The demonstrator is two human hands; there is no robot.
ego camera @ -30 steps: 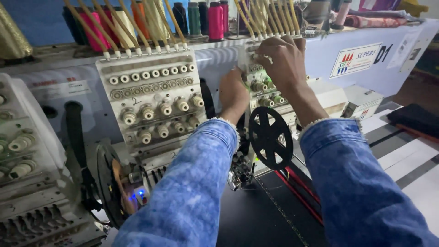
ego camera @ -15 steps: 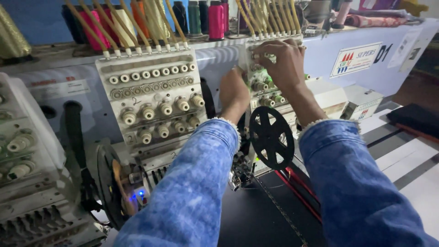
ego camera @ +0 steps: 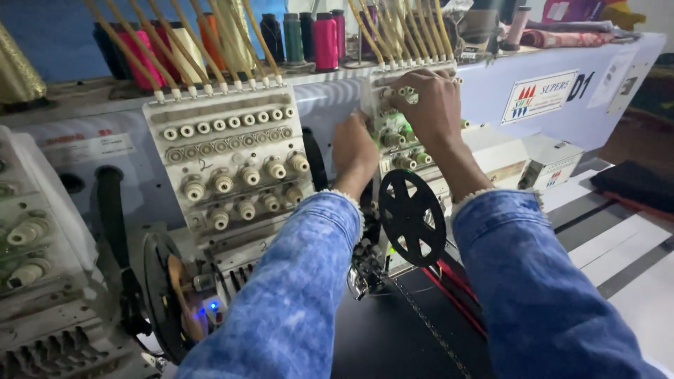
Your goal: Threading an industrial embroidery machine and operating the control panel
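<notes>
Both my arms, in blue denim sleeves, reach to one head of a white embroidery machine (ego camera: 393, 133). My right hand (ego camera: 430, 105) rests on the upper knobs of that head, its fingers bent over the green and cream tension knobs. My left hand (ego camera: 353, 151) is at the head's left side, fingers curled behind its edge; what they touch is hidden. A black spoked wheel (ego camera: 412, 217) hangs just below my wrists. Thin threads run down through the head.
A second machine head (ego camera: 232, 165) with cream knobs stands to the left, another (ego camera: 28, 238) at the far left. Thread cones (ego camera: 325, 41) and slanted guide tubes (ego camera: 393, 31) line the top. Black fabric (ego camera: 393, 337) lies under the needles. A white table (ego camera: 632, 274) extends right.
My right hand has shifted slightly down and left over the upper knobs. My left hand stays at the head's left side.
</notes>
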